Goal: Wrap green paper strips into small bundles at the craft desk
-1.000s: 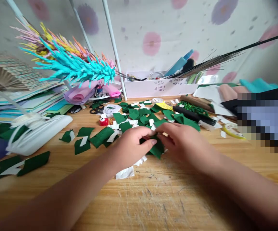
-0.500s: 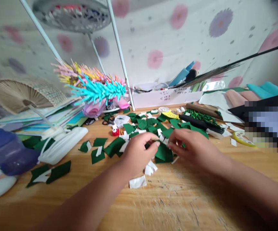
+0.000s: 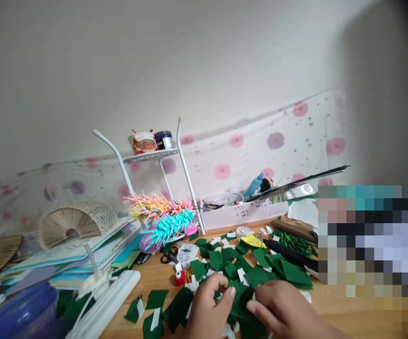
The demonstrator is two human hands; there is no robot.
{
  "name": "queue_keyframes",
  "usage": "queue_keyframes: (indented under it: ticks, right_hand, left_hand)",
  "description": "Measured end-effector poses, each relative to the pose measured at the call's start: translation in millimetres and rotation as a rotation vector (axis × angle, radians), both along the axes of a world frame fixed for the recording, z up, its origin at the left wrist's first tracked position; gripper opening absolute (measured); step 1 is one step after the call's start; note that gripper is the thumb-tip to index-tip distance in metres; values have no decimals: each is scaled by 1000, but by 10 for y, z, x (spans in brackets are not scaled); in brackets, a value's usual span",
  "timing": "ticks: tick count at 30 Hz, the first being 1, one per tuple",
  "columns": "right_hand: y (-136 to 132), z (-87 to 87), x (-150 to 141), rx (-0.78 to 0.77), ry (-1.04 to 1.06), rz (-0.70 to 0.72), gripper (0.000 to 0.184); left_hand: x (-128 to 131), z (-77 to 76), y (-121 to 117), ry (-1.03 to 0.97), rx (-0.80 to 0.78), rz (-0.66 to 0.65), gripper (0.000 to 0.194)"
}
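Observation:
My left hand point(image 3: 212, 303) is low in the middle, its thumb and index finger closed in a pinch. Facing it, my right hand point(image 3: 281, 306) also has thumb and fingers together. Whatever sits between the fingertips is too small or hidden to make out. A dark green piece point(image 3: 242, 301) shows in the gap between the hands, close to both sets of fingertips; I cannot tell whether they grip it. Many green cut pieces point(image 3: 216, 260) lie around and behind the hands, mixed with small white scraps point(image 3: 241, 275).
A red spool point(image 3: 180, 278), black scissors point(image 3: 169, 254) and a tape roll point(image 3: 243, 231) lie beyond the hands. Turquoise and pink fuzzy stems point(image 3: 168, 228) lean before a white rack point(image 3: 189, 188). A white box point(image 3: 232, 216) stands behind. At left are a fan point(image 3: 78, 226) and a blue bowl point(image 3: 20, 310).
The view has tilted up, so the wall and rack top show and the hands sit lower in the picture. Both hands remain over the green pieces, fingertips slightly farther apart.

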State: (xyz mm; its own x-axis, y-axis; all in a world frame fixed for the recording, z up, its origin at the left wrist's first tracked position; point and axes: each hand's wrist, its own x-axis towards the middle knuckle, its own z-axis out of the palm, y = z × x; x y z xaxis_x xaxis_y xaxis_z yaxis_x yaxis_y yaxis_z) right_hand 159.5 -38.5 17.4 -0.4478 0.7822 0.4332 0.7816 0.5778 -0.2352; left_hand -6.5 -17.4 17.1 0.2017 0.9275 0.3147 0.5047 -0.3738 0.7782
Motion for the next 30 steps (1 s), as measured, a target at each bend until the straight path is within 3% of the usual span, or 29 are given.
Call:
queue_keyframes:
  ticks: [5,9,18,30]
  right_hand:
    - [-12,55,-35,87,95,41,15]
    - [-32,51,-8,64,251,51,7]
    - [-27,31,18,-104,279,152,4]
    - [-41,-10,15,-102,392,280,8]
  left_hand:
    - [-43,-56,62,-25,17,-22,18]
    - [-5,-57,19,-67,-56,-53,18]
    - [75,2,-132,-45,-92,-123,10]
    - [72,6,-135,106,-13,-129,7]
